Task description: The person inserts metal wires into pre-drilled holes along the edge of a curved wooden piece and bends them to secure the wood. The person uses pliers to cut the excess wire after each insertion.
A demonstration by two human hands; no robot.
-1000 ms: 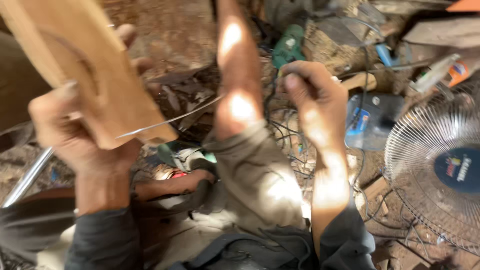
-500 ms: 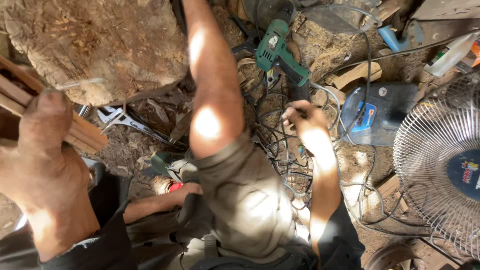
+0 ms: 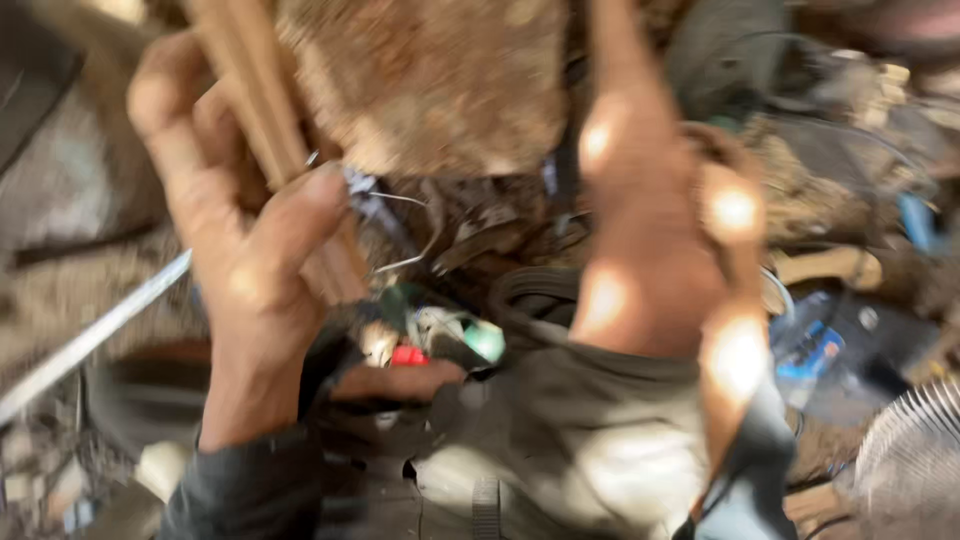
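Observation:
My left hand (image 3: 240, 250) is raised at the left, shut on a pale wooden piece (image 3: 250, 110) that runs up out of the top of the view. A thin bent wire (image 3: 400, 265) shows just right of its thumb. My right hand (image 3: 725, 200) is up at the right, beside my bare raised knee (image 3: 630, 230). It is blurred, so I cannot tell its fingers or whether it holds anything. My grey shorts (image 3: 570, 450) fill the bottom middle.
A big brown rough block (image 3: 440, 80) sits at the top middle. A metal rod (image 3: 90, 340) slants at the left. My foot (image 3: 395, 380) rests by green and red bits (image 3: 460, 335). A blue box (image 3: 810, 350) and a fan grille (image 3: 910, 450) lie at the right.
My left hand has swung the wooden piece from the left edge towards the middle and closer to the camera. My right hand has risen beside the knee. The view has become blurred.

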